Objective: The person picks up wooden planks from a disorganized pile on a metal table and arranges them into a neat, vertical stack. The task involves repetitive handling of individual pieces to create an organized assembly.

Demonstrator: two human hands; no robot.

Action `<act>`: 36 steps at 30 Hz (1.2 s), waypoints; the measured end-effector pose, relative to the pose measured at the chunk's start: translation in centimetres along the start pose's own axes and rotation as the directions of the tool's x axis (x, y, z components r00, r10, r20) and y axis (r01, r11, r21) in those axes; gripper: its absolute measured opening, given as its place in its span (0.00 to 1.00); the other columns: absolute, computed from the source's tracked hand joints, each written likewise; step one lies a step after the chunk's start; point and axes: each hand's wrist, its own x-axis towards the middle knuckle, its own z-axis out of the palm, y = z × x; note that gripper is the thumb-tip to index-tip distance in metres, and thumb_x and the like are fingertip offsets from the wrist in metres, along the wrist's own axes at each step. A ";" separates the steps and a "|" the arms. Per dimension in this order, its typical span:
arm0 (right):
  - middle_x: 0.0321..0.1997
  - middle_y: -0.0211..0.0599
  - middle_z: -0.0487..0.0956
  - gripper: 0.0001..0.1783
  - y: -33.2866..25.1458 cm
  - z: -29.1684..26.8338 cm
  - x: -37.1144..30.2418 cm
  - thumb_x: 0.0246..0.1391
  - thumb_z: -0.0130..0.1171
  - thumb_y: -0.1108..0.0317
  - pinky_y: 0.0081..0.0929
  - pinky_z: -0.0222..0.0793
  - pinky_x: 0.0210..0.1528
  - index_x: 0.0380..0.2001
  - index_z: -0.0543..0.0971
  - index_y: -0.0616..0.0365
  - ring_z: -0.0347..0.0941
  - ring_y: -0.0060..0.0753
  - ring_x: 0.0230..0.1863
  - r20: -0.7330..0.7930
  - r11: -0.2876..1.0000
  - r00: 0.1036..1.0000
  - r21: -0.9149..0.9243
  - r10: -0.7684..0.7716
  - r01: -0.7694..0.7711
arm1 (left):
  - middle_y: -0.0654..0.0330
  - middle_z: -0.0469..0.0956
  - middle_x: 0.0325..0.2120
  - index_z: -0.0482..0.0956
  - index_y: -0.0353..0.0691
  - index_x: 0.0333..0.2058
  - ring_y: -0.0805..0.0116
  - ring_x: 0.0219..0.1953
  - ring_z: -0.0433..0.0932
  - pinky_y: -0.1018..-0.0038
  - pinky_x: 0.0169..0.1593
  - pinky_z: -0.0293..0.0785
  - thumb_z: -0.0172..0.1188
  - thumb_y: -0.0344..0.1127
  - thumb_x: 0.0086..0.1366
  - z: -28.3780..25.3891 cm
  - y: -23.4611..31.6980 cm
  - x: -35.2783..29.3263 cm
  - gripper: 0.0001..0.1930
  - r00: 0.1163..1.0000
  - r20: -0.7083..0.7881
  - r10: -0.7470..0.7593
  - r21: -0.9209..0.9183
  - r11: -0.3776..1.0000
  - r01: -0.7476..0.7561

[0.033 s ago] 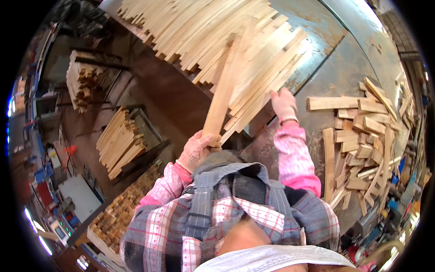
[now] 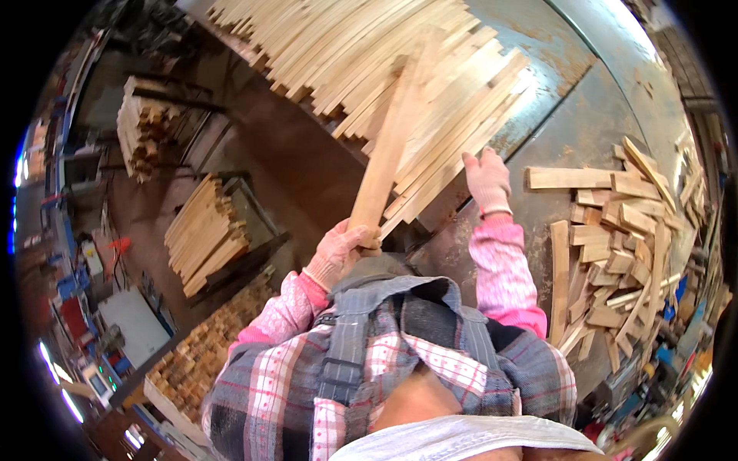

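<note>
My left hand (image 2: 342, 250), in a pale pink knit glove, is closed round the near end of a long wooden board (image 2: 378, 173). The board slants up and away over a wide layer of light wooden strips (image 2: 346, 58) lying side by side on the metal table (image 2: 538, 100). Its far part is slightly blurred. Gloved the same way, my right hand (image 2: 488, 184) is over the table, beside the right edge of the strips. Its fingers are parted and nothing shows in them; whether a fingertip touches the outermost strip I cannot tell.
On the table's right side lies a loose heap of short wood offcuts (image 2: 615, 246). Stacked strips (image 2: 207, 234) rest on a metal rack at left, with another stack (image 2: 146, 127) farther off. A block of tightly packed wood pieces (image 2: 207, 346) stands at lower left. Sawdust streaks the metal.
The right hand's fingers have spread a little by the strips' edge. My left hand keeps its hold on the board. The whole view has shifted slightly.
</note>
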 end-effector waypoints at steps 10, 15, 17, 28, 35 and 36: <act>0.45 0.36 0.79 0.29 -10.3 1.4 -12.4 0.52 0.59 0.77 0.29 0.75 0.45 0.59 0.72 0.64 0.76 0.30 0.42 0.384 0.492 0.782 0.863 -0.492 -0.115 | 0.53 0.82 0.47 0.75 0.40 0.60 0.51 0.50 0.80 0.59 0.59 0.75 0.65 0.37 0.59 6.9 3.9 -5.9 0.28 0.986 0.163 -0.034 0.980 0.120 -0.158; 0.45 0.35 0.79 0.37 -14.0 2.8 -14.2 0.44 0.61 0.75 0.27 0.75 0.45 0.63 0.70 0.66 0.76 0.25 0.43 0.667 0.636 0.465 0.730 -0.582 -0.251 | 0.61 0.75 0.55 0.80 0.51 0.56 0.53 0.61 0.70 0.55 0.64 0.68 0.57 0.33 0.58 -0.6 8.0 -5.2 0.25 0.420 0.558 0.716 0.816 -0.565 -0.122; 0.40 0.29 0.77 0.35 -17.8 3.0 -15.2 0.46 0.61 0.70 0.24 0.73 0.41 0.61 0.72 0.67 0.73 0.22 0.38 0.725 0.748 0.411 0.649 -0.553 -0.137 | 0.67 0.78 0.47 0.82 0.53 0.49 0.59 0.57 0.73 0.56 0.58 0.72 0.57 0.35 0.59 -3.6 10.0 -5.0 0.19 0.479 0.620 0.621 0.742 -0.662 -0.103; 0.36 0.34 0.78 0.26 -24.3 15.9 -12.9 0.66 0.55 0.69 0.16 0.65 0.27 0.66 0.69 0.64 0.67 0.17 0.26 0.712 0.736 0.686 0.544 -0.151 -0.402 | 0.54 0.85 0.41 0.85 0.44 0.42 0.56 0.45 0.85 0.61 0.43 0.83 0.59 0.31 0.65 -41.7 21.7 -8.4 0.09 0.559 -0.359 0.747 0.731 -0.148 0.666; 0.45 0.41 0.84 0.33 -24.6 13.0 -15.1 0.59 0.63 0.60 0.27 0.78 0.41 0.64 0.73 0.65 0.80 0.29 0.39 0.634 0.933 0.774 0.281 -0.003 -0.226 | 0.48 0.81 0.49 0.80 0.38 0.51 0.52 0.53 0.80 0.62 0.52 0.78 0.56 0.30 0.65 -55.2 15.4 -8.1 0.16 0.633 -0.404 0.661 0.804 -0.073 0.590; 0.43 0.41 0.84 0.34 -22.5 13.0 -15.3 0.57 0.64 0.59 0.28 0.78 0.38 0.65 0.73 0.64 0.80 0.28 0.37 0.602 0.922 0.798 0.328 -0.036 -0.206 | 0.47 0.80 0.50 0.79 0.38 0.52 0.52 0.54 0.80 0.62 0.53 0.77 0.55 0.30 0.65 -55.4 14.3 -7.1 0.17 0.655 -0.393 0.645 0.806 -0.101 0.583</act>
